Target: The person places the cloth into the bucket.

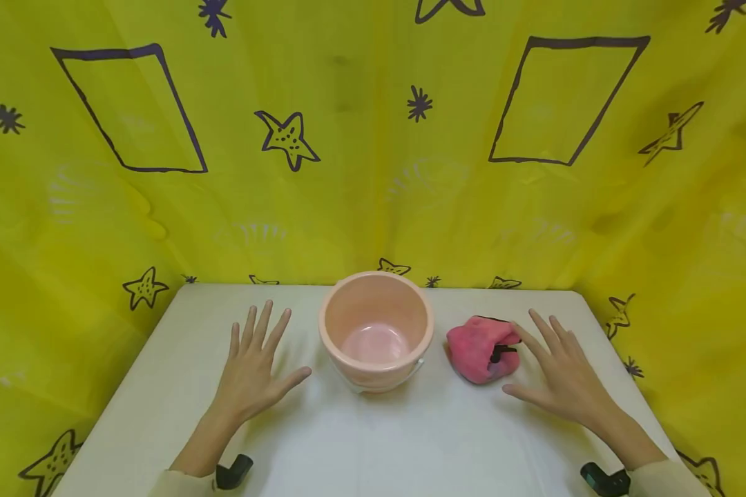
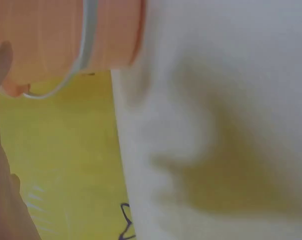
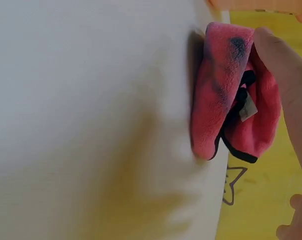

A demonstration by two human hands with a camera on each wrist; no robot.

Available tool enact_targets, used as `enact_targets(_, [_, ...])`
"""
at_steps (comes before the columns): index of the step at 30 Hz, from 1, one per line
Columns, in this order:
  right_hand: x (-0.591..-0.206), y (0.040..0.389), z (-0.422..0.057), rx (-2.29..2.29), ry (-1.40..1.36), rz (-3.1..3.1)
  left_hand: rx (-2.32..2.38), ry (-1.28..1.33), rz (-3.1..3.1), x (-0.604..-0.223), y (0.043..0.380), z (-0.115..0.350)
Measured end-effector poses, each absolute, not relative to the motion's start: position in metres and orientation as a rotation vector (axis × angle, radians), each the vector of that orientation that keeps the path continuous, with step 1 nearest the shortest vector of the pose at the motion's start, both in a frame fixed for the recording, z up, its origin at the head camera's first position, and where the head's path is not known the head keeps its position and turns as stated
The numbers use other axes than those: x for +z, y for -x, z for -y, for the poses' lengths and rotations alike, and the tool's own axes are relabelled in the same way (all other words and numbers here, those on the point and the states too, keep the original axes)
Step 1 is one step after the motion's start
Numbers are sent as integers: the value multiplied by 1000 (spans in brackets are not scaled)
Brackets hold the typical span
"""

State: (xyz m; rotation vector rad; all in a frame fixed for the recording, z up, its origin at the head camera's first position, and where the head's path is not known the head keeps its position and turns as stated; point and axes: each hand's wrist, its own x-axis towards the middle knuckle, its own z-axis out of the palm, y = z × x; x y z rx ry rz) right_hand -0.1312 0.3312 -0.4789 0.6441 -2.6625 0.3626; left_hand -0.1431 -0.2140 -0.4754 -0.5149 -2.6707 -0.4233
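A peach plastic bucket (image 1: 373, 374) stands upright in the middle of the table, its white handle (image 2: 88, 37) hanging down against the near side. To its right lies a crumpled pink fleecy cloth item (image 1: 472, 348) with black edging; a small white tag (image 3: 248, 109) shows in the right wrist view. My left hand (image 1: 253, 373) hovers left of the bucket, fingers spread and holding nothing. Beside the pink cloth is my right hand (image 1: 562, 373), its fingers spread too. Its index fingertip overlaps the cloth's edge in the head view; whether they touch I cannot tell.
A white-covered table (image 1: 360, 455) carries the bucket and cloth. Yellow curtains (image 1: 348, 207) with dark stars and outlined shapes enclose the back and both sides. A dark device sits at each wrist, by pale sleeves (image 1: 665, 480). Hand shadows fall on the tabletop.
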Motion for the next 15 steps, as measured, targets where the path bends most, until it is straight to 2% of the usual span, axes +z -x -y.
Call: enact_targets(15, [-470,151,-289,554,-765,2698,-829,685,2532,-459,149,166])
